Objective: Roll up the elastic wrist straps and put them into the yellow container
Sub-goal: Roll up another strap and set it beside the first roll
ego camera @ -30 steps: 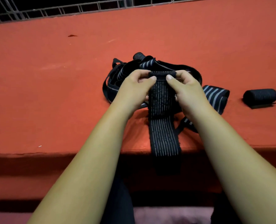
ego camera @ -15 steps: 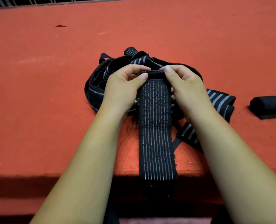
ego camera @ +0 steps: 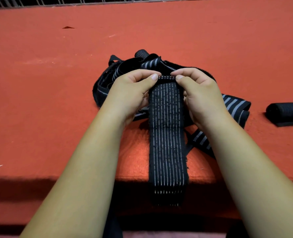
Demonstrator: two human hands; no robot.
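Barely shifted, my left hand (ego camera: 132,93) and right hand (ego camera: 202,95) pinch the strap (ego camera: 167,134) draped over the table's (ego camera: 56,100) near edge; roll seems just begun, I'd curl tightly

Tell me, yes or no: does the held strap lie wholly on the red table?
No: the strap, pinched by the left hand and right hand, hangs its near end over the front edge of the red table.

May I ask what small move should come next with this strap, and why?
Probably fold the pinched end over toward yourself to start the roll: the left hand and right hand pinch the far edge of the strap, whose length lies flat and unrolled, hanging off the table.
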